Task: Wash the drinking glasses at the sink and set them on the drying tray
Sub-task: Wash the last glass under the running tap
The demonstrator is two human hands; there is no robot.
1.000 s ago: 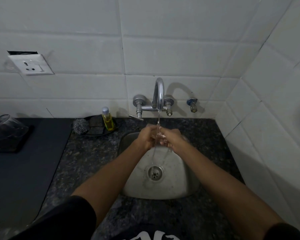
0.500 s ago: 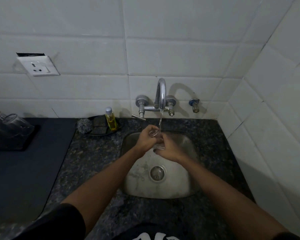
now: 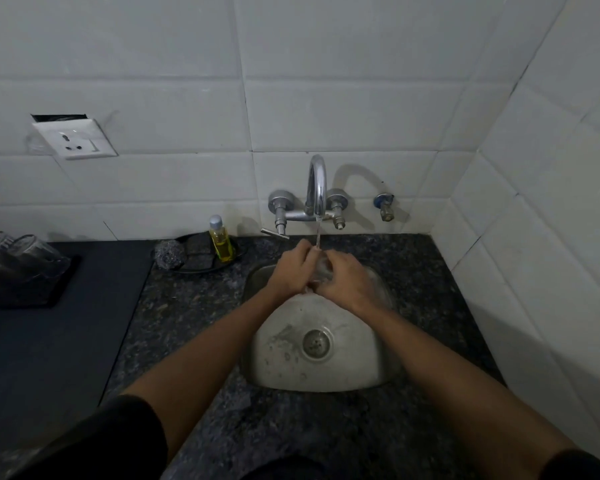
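From the head view, the left hand (image 3: 293,270) and the right hand (image 3: 345,277) both wrap a clear drinking glass (image 3: 322,271) over the steel sink (image 3: 368,372), under a thin stream from the tap (image 3: 316,188). The drying tray (image 3: 54,299) lies well apart at far left, with upturned glasses (image 3: 25,256) on it. Risk, as I judge it: the wet glass could slip between the palms and strike the basin, or knock the spout.

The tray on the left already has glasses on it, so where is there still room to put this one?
The drying tray is crowded at its back left, where glasses stand. Its front right part, by the dark mat, looks bare. The mat in front of the tray is free too. Behind the sink, the scrubber and soap bottle fill the space.
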